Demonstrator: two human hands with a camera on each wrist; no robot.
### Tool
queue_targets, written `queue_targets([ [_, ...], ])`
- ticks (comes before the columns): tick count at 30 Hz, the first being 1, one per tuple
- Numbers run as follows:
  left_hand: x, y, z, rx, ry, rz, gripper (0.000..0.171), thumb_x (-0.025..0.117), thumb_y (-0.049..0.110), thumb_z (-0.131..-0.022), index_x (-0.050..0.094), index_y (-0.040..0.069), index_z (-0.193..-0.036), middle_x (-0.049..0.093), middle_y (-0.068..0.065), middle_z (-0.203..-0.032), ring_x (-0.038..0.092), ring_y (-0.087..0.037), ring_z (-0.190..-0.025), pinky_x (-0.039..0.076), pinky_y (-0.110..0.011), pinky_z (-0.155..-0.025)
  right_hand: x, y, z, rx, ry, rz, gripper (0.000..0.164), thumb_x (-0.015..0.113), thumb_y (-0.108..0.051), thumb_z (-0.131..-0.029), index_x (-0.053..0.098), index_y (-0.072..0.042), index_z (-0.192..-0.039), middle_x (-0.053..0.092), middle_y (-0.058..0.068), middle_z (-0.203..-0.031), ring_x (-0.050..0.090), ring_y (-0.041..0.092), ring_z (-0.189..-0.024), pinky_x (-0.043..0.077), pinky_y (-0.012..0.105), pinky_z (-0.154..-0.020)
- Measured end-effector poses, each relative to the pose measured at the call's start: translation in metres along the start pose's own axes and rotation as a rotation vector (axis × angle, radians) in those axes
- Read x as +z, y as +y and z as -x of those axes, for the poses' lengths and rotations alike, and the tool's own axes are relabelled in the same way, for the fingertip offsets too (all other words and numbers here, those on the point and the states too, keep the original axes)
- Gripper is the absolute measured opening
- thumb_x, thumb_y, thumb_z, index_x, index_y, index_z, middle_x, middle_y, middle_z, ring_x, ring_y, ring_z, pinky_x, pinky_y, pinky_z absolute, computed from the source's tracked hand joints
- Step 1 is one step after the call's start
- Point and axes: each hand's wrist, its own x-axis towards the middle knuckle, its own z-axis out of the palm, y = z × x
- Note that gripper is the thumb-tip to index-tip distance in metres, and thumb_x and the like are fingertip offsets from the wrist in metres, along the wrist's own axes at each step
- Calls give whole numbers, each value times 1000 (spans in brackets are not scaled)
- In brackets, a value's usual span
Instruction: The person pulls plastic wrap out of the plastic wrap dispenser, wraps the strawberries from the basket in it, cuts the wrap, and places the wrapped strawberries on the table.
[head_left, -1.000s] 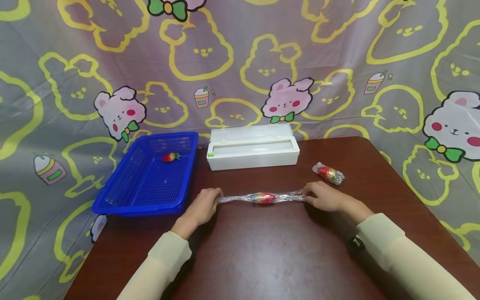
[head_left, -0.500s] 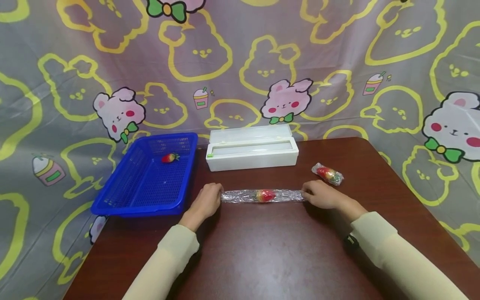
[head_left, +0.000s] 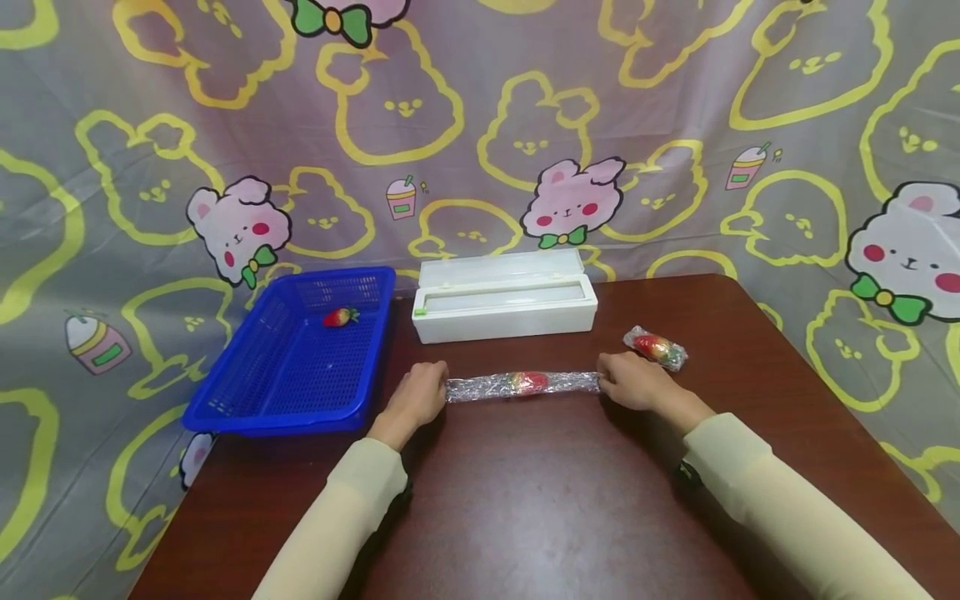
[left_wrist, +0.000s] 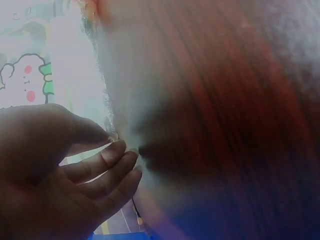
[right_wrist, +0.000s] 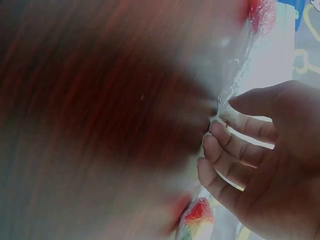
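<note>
A strip of clear plastic wrap (head_left: 480,387) is stretched sideways low over the table, with a red and yellow strawberry (head_left: 529,382) rolled up in its middle. My left hand (head_left: 422,393) pinches the strip's left end between thumb and fingertips. At the other end my right hand (head_left: 633,382) pinches the wrap the same way; the right wrist view shows the thumb (right_wrist: 250,102) pressed to it. Just beyond the right hand lies a second strawberry (head_left: 656,347), wrapped in a short packet of film.
A blue plastic basket (head_left: 288,423) stands at the left with one unwrapped strawberry (head_left: 341,317) inside. Behind the strip sits a white wrap dispenser box (head_left: 510,321), its lid raised. A patterned curtain (head_left: 465,100) hangs behind the brown table (head_left: 525,517).
The wrap has gone from a thin twisted line to a flatter, wider band. Both hands have moved slightly away from me and closer together, still pinching its ends.
</note>
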Motion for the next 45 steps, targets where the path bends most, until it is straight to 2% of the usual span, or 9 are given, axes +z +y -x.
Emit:
queue_targets([
  [6, -6, 7, 2, -51, 39, -39, 10, 62, 13, -98, 67, 8, -105, 59, -13, -102, 65, -34, -87, 55, -49, -72, -8, -6, 3, -17, 74, 74, 14, 71, -14, -88, 63, -9, -98, 59, 6, -89, 59, 26, -81, 51, 47, -66],
  [9, -13, 20, 0, -2, 51, 26, 14, 62, 12, -98, 68, 5, -109, 58, -12, -104, 63, -31, -89, 54, -47, -77, -13, -15, 1, -35, 119, 88, 16, 72, -14, -88, 65, -7, -100, 60, 9, -94, 61, 29, -86, 53, 51, -72],
  [14, -18, 47, -7, 139, -41, 179, 18, 59, 5, -97, 69, -1, -111, 64, -12, -102, 64, -27, -94, 55, -44, -83, -13, -39, -14, -99, 95, -82, 11, 67, -8, -90, 69, -2, -99, 65, 7, -90, 61, 25, -83, 53, 46, -75],
  [17, -12, 54, -12, 165, -105, 206, 16, 58, 4, -97, 68, 0, -109, 66, -12, -102, 64, -26, -96, 55, -44, -85, -4, -48, -25, -114, 20, -204, 11, 60, -2, -90, 70, -2, -94, 64, 5, -83, 58, 20, -78, 50, 39, -71],
  [22, 9, 45, -15, 96, -201, 250, 14, 55, 1, -97, 67, 1, -104, 67, -10, -101, 60, -22, -90, 53, -41, -84, 13, -48, -34, -63, -95, -276, 15, 55, 2, -88, 67, -6, -83, 59, 0, -75, 53, 16, -72, 45, 32, -68],
  [26, 18, 34, -17, 54, -239, 282, 17, 51, -1, -97, 67, 2, -104, 67, -8, -99, 58, -20, -87, 52, -39, -81, 19, -42, -35, -23, -147, -277, 17, 54, 2, -87, 67, -7, -82, 59, -1, -75, 53, 16, -72, 44, 32, -68],
  [35, 11, 24, -20, -7, -200, 272, 17, 51, -1, -95, 67, 3, -100, 68, -10, -100, 60, -24, -93, 52, -42, -85, 8, -31, -27, -41, -149, -208, 23, 51, 4, -85, 67, -8, -76, 59, -2, -73, 53, 18, -72, 44, 34, -68],
  [39, 10, 18, -17, -32, -193, 258, 16, 52, -1, -94, 67, 2, -98, 69, -12, -101, 62, -26, -97, 53, -43, -87, 7, -22, -19, -49, -128, -155, 23, 52, 5, -81, 65, -9, -69, 56, -3, -68, 51, 16, -69, 43, 33, -67],
  [45, 8, 8, -6, -90, -184, 219, 12, 56, 1, -94, 67, 2, -97, 69, -13, -103, 63, -27, -99, 53, -43, -89, 5, -12, -10, -6, -112, -125, 21, 55, 3, -82, 66, -10, -70, 59, -1, -71, 52, 17, -69, 44, 34, -66],
])
